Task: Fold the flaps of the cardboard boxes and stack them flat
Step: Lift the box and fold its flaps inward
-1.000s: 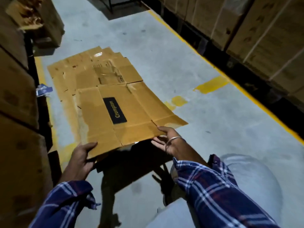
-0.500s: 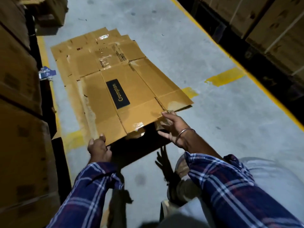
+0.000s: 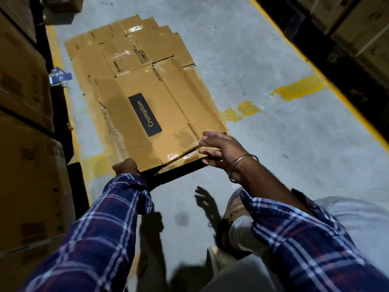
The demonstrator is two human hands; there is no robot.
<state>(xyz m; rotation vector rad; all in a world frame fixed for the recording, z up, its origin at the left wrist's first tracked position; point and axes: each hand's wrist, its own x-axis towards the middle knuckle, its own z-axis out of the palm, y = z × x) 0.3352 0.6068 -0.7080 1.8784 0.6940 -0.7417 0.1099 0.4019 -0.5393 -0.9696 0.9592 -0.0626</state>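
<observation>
A flattened cardboard box (image 3: 168, 106) with a dark label reading "Crompton" lies on top of a stack of flattened boxes (image 3: 126, 49) on the concrete floor. Its near edge is still raised a little, with a dark gap under it. My left hand (image 3: 125, 167) grips the near left corner, fingers curled under the edge. My right hand (image 3: 219, 150) is at the near right corner with fingers spread and nearly straight; I cannot tell whether they touch the flap.
Stacked brown cartons on racks line the left side (image 3: 23, 85) and the upper right (image 3: 357, 24). Yellow lines (image 3: 299, 89) mark the grey floor. A small blue packet (image 3: 60, 75) lies by the left rack. My knee and shoe (image 3: 235, 207) are at the lower right.
The top box has come down from a raised tilt to nearly flat on the stack. My left hand stayed on its corner; my right hand slid from under the edge and opened.
</observation>
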